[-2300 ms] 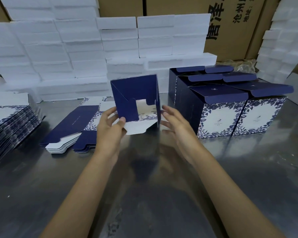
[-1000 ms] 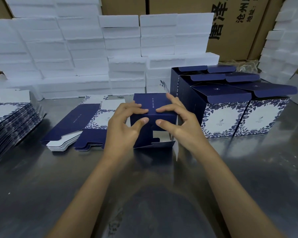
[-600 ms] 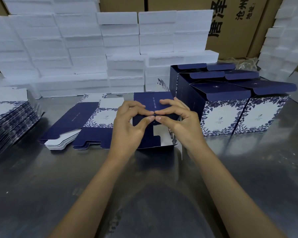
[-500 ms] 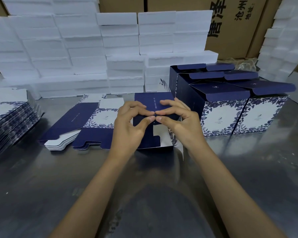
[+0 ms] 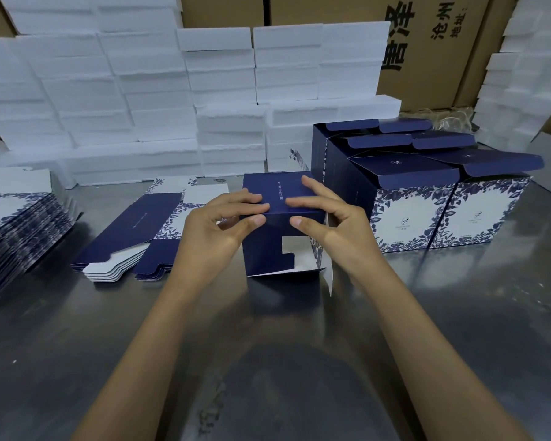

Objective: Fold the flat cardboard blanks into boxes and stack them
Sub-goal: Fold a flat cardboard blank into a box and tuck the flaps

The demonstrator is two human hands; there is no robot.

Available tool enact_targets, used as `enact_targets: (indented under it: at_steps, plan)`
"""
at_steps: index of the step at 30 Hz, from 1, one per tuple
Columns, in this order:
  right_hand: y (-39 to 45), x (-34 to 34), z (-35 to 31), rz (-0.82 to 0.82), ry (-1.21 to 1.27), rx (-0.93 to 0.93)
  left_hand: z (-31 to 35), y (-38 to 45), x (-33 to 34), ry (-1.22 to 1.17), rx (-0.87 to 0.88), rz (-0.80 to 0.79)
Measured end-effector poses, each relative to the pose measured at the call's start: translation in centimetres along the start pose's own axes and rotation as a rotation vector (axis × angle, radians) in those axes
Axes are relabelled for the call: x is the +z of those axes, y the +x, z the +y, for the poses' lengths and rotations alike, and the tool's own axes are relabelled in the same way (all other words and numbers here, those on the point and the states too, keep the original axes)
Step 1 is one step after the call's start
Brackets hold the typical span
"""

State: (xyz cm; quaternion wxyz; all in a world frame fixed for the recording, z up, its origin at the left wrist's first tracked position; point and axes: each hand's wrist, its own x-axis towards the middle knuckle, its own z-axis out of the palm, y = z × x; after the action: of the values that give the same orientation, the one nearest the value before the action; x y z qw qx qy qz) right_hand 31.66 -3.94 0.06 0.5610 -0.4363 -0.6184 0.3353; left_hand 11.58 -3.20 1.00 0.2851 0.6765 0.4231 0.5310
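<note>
navy box [image 5: 280,218] sits on the steel desk [image 5: 458,313] between your hands. your left hand [image 5: 217,230] and right hand [image 5: 331,224] each close a grip on its top edge, fingers above, thumbs on the front. flat blanks [image 5: 131,240] lie just left of your left grip; folded boxes [image 5: 427,192] stand right of your right.

- Two bare forearms enter from the bottom edge, with no sleeve, cuff or glove on either one.
- The left hand [image 5: 215,232] wears no ring, watch or band at the wrist.
- The right hand [image 5: 337,230] is equally unadorned, its wrist plain.
- The fingernails on both hands are short and unpainted.
- Neither forearm carries a bracelet, tape or any marking along the length that shows.
</note>
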Motion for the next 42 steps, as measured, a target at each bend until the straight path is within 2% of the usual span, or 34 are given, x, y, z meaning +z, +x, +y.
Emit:
enact_targets:
  at_steps: [5,11,15,18,20,28,32,35,38,40,42]
  plan:
    - [0.1,-0.4,0.0,0.073,0.060,0.028,0.3,-0.1,-0.1,-0.001,0.007,-0.008]
    - [-0.1,-0.6,0.0,0.012,0.097,0.126,0.0,-0.2,0.1,0.090,0.088,0.039]
    - [0.0,-0.7,0.2,0.034,0.169,0.195,-0.3,-0.5,1.2,0.380,0.354,-0.014]
    - [-0.1,-0.7,0.0,0.022,0.199,0.203,-0.9,-0.7,1.7,0.601,0.399,-0.141]
    - [0.0,-0.9,-0.1,0.010,0.191,0.207,-1.3,-0.8,2.0,0.691,0.395,-0.165]
    - [0.3,-1.7,0.3,-0.023,0.157,0.238,-2.5,-0.9,2.5,0.702,0.457,0.021]
    - [0.7,-1.7,1.5,-0.038,0.177,0.247,-3.2,-0.8,2.8,0.661,0.461,0.050]
    - [0.2,-1.5,2.9,-0.217,0.187,0.332,-3.4,-0.7,3.0,0.653,0.459,0.061]
    - [-0.2,-1.5,3.8,-0.406,0.137,0.317,-3.6,-0.6,3.2,0.611,0.462,0.084]
    - [-0.2,-1.5,4.0,-0.412,0.100,0.313,-3.6,-0.7,3.3,0.567,0.427,0.090]
    - [0.0,-1.0,4.1,-0.320,0.029,0.319,-3.5,-0.6,3.2,0.466,0.326,0.107]
